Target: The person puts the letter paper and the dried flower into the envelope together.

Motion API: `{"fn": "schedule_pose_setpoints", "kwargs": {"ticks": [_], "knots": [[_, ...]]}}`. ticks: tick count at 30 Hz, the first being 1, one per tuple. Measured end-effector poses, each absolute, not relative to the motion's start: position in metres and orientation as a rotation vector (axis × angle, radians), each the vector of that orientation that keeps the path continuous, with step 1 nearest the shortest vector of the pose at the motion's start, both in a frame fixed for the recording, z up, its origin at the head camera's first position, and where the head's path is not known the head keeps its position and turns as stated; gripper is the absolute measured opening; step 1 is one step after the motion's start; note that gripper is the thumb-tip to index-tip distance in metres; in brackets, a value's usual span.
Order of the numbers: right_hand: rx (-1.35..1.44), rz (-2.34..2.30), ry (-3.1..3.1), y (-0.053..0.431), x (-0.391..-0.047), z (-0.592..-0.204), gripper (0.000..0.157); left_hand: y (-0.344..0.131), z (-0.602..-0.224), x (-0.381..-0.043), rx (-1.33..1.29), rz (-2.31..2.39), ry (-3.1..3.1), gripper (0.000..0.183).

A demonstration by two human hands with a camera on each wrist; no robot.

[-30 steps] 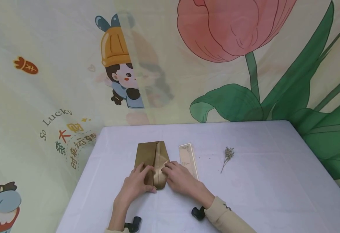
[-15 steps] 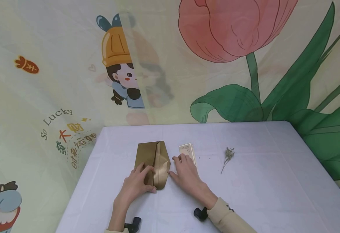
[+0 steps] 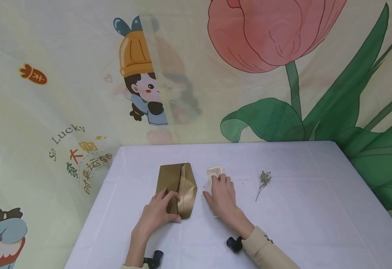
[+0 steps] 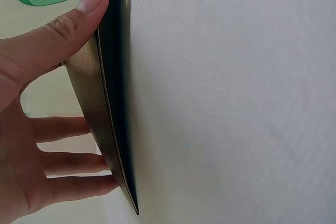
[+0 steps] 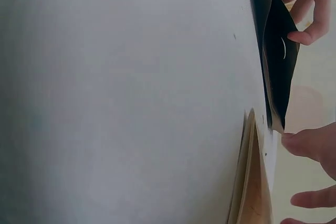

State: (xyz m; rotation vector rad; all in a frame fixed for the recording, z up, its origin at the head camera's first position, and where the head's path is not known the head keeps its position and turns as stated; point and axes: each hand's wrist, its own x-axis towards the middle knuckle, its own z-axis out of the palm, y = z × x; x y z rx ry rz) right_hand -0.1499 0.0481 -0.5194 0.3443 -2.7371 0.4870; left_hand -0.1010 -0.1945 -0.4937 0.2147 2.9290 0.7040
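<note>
A gold paper envelope (image 3: 169, 175) lies on the table with its flap (image 3: 187, 190) folded out to the right. My left hand (image 3: 157, 209) holds it at the near side, thumb at the edge and fingers on its face. In the right wrist view the envelope (image 5: 281, 66) gapes slightly, its dark inner side showing. Right of it is a small stack of cream printed cards (image 3: 214, 171), mostly hidden under my right hand (image 3: 222, 196). The right fingertips are over the cards, with the thumb spread away to the left. Edges of the cards (image 5: 252, 182) stand out in the right wrist view.
A small dried flower sprig (image 3: 264, 181) lies farther right on the white-covered table (image 3: 310, 209). Tiny dark specks are scattered near the cards. A printed cloth backdrop (image 3: 196, 93) rises behind the table. Black wrist cameras (image 3: 234, 244) hang at both wrists.
My right hand has left the envelope's flap and moved right onto the cream cards. The flap has opened out to the right. My left hand has stayed on the envelope.
</note>
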Motion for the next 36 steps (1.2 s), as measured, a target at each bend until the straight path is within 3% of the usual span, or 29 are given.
{"fn": "schedule_pose_setpoints", "kwargs": {"ticks": [18, 29, 36], "knots": [[0.251, 0.51, -2.977, 0.066, -0.153, -0.511, 0.071, -0.195, -0.493, -0.101, 0.209, 0.703, 2.926, 0.073], [0.165, 0.75, -2.949, 0.072, -0.155, -0.51, 0.088, -0.194, -0.493, -0.1, 0.213, 0.705, 2.926, 0.073], [0.045, 1.034, -2.939, 0.075, -0.157, -0.506, 0.085, -0.194, -0.494, -0.101, 0.214, 0.708, 2.929, 0.072]]}}
